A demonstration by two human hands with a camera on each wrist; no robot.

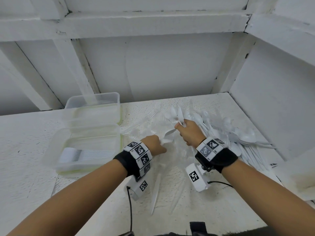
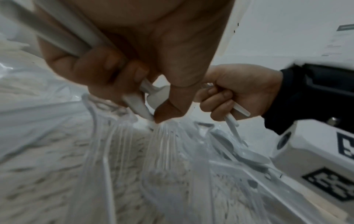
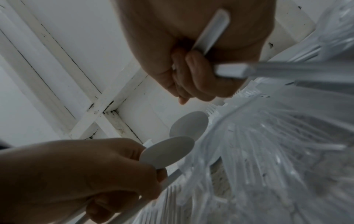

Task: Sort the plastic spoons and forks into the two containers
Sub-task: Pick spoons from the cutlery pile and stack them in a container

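While both hands gather cutlery from the clear bag (image 1: 158,126), the left hand (image 1: 154,144) has its fingers curled round white spoons (image 3: 166,151) and the right hand (image 1: 189,132) grips more; next comes carrying them to the far container (image 1: 92,106), seemingly empty; the near container (image 1: 85,147) holds forks (image 1: 81,155)

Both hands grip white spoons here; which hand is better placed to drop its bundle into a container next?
Left, probably. The left hand grips spoons and sits nearer the two containers on that side. The right hand, gripping its own spoons beside the loose pile, would have to cross over the left arm.
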